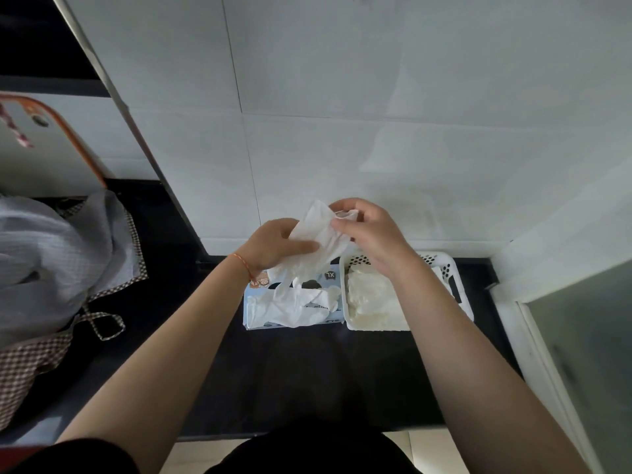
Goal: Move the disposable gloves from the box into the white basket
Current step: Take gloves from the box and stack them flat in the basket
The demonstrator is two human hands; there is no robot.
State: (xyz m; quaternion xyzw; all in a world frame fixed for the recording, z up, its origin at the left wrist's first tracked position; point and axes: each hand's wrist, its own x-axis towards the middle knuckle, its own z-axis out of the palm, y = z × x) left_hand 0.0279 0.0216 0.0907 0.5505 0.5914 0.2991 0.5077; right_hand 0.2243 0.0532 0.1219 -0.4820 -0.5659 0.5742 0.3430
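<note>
Both hands up over the counter (307,371), working one white glove (318,234) betw. them; left hand (277,246) grips its lower part, thumb laid across the front, fingers curled behind; right hand (367,230) pinches the top edge w/ thumb + fingertips clamped on the thin material. Glove hangs crumpled, its lower end trailing down toward the box (294,302); can't tell if it's fully free of the opening.

Box is light blue, marked XL, lying flat on the dark counter; more gloves (290,307) spill out of its top, draped across the front. White basket (444,268) sits just beside the box on the right, touching or nearly so; perforated walls; a pile of gloves (369,299) already inside, partly hidden by the right forearm.

Orange string band (241,263) on left wrist. Behind: white tiled wall (376,114). Far left: grey cloth w/ checked trim (51,268) bunched on the counter; an orange-rimmed item (68,131) above it, unclear what.
</note>
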